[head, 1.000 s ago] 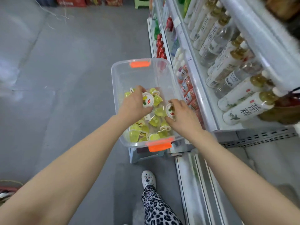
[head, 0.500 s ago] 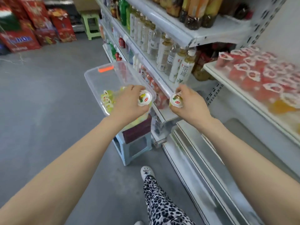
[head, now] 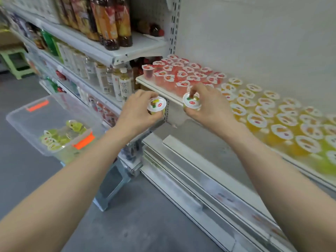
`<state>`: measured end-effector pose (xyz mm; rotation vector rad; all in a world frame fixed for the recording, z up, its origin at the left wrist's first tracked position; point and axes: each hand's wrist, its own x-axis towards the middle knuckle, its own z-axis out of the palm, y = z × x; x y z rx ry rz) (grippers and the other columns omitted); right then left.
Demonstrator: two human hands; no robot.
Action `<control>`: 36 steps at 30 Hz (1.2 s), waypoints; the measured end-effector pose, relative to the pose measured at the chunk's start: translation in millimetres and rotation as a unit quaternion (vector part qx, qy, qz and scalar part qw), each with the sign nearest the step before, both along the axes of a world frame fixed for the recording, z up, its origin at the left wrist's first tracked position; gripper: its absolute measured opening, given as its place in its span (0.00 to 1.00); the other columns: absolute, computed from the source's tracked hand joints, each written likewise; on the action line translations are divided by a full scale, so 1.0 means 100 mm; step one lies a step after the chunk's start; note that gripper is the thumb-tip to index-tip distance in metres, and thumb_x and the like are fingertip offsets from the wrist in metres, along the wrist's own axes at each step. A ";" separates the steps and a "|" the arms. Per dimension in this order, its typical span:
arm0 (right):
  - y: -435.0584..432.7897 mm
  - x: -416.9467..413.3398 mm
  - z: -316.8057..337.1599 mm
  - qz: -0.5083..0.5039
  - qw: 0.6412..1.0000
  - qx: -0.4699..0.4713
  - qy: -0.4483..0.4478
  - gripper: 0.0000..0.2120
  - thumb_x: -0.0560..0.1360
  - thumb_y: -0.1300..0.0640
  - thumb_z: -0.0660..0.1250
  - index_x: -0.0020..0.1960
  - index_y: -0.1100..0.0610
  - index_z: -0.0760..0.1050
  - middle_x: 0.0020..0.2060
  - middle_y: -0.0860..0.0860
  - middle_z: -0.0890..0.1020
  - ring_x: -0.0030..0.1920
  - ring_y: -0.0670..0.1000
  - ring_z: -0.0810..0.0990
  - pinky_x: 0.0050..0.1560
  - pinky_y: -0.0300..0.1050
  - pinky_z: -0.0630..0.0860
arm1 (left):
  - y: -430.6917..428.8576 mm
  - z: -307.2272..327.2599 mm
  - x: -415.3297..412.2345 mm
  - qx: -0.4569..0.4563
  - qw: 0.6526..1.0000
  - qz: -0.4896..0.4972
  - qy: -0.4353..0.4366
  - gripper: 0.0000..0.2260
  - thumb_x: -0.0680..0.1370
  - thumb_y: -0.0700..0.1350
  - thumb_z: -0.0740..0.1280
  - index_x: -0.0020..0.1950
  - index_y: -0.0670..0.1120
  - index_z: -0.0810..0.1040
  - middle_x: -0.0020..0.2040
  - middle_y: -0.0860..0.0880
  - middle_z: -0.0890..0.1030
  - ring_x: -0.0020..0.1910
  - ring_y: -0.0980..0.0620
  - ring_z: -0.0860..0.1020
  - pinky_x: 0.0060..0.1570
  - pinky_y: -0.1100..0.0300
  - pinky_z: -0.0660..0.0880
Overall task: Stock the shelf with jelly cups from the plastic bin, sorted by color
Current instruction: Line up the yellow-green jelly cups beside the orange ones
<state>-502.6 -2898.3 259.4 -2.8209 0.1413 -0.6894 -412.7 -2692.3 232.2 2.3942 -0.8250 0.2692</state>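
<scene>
Head view: left hand [head: 135, 114] holds one jelly cup [head: 156, 104], right hand [head: 213, 106] another.

The shelf [head: 156, 88] is packed front to back with red jelly cups [head: 181, 75] at its left end, orange jelly cups [head: 261, 122] in the middle and green jelly cups [head: 329, 157] at the right. That leaves no gap for a hand between them, so the way in is the open air above, before the back panel [head: 254, 42]. The left hand [head: 136, 113] and right hand [head: 211, 106], each gripping a lidded cup [head: 156, 104], hang in free air by the front edge, while the slotted upright [head: 174, 24] and the bottle shelf [head: 116, 57] wall off the left.
</scene>
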 end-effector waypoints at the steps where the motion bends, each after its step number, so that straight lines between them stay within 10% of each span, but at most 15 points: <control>1: -0.13 -0.10 0.06 -0.009 1.000 -0.002 -0.008 0.17 0.69 0.48 0.70 0.55 0.52 0.72 0.50 0.52 0.79 0.52 0.56 0.76 0.43 0.46 0.66 | -0.15 0.07 -0.07 -0.004 1.000 -0.008 -0.012 0.23 0.71 0.54 0.71 0.64 0.50 0.75 0.59 0.49 0.76 0.59 0.49 0.73 0.54 0.59 0.66; 24: -3.39 -3.27 0.37 -0.338 0.937 0.085 0.007 0.18 0.70 0.48 0.73 0.55 0.52 0.73 0.49 0.54 0.81 0.52 0.58 0.77 0.48 0.46 0.68 | -3.53 0.62 -2.17 -0.059 0.973 -0.221 -0.027 0.25 0.70 0.59 0.72 0.64 0.51 0.76 0.58 0.51 0.77 0.54 0.51 0.77 0.57 0.54 0.74; 36: -4.05 -3.25 -0.29 -0.329 0.930 0.163 0.033 0.16 0.70 0.51 0.74 0.55 0.54 0.75 0.54 0.54 0.82 0.55 0.57 0.77 0.48 0.44 0.65 | -4.08 0.60 -2.45 -0.033 0.975 -0.218 -0.034 0.24 0.72 0.56 0.71 0.67 0.52 0.74 0.60 0.52 0.75 0.55 0.51 0.77 0.57 0.53 0.72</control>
